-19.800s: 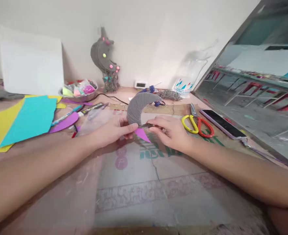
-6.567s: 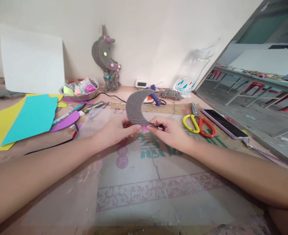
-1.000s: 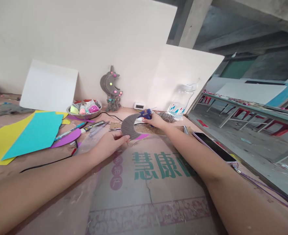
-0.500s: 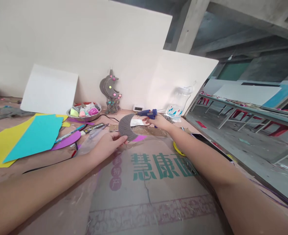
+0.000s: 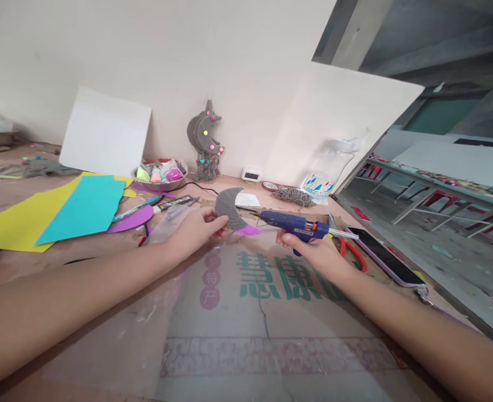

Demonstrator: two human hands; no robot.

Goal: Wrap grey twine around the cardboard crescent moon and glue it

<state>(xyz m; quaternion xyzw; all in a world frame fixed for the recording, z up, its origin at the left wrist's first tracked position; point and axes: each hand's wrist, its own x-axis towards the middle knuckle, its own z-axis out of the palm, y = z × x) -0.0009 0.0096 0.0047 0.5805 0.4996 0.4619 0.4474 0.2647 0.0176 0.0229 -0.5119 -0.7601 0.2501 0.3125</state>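
Pinched in my left hand (image 5: 200, 226) is a grey crescent moon (image 5: 228, 205) that looks wrapped in yarn. My right hand (image 5: 311, 245) grips a blue glue gun (image 5: 292, 221) by its handle. Its nozzle points left at the moon, with a small gap between them, and a glue stick pokes out of its back. Below both hands lies a printed cardboard sheet (image 5: 246, 318) under clear plastic. A purple paper piece (image 5: 248, 230) shows just beneath the moon.
Behind stand a decorated moon ornament (image 5: 204, 137), a small clock (image 5: 250, 175) and a clear plastic jar (image 5: 324, 173). A bowl of coloured clay (image 5: 159, 177) and yellow and blue sheets (image 5: 81, 209) lie left. Orange-handled scissors (image 5: 355, 254) and a phone (image 5: 386, 258) lie right.
My right hand has brought the glue gun nearer and turned its nozzle towards the moon. My left hand still holds the moon. The view has shifted, uncovering the scissors and more of the phone.
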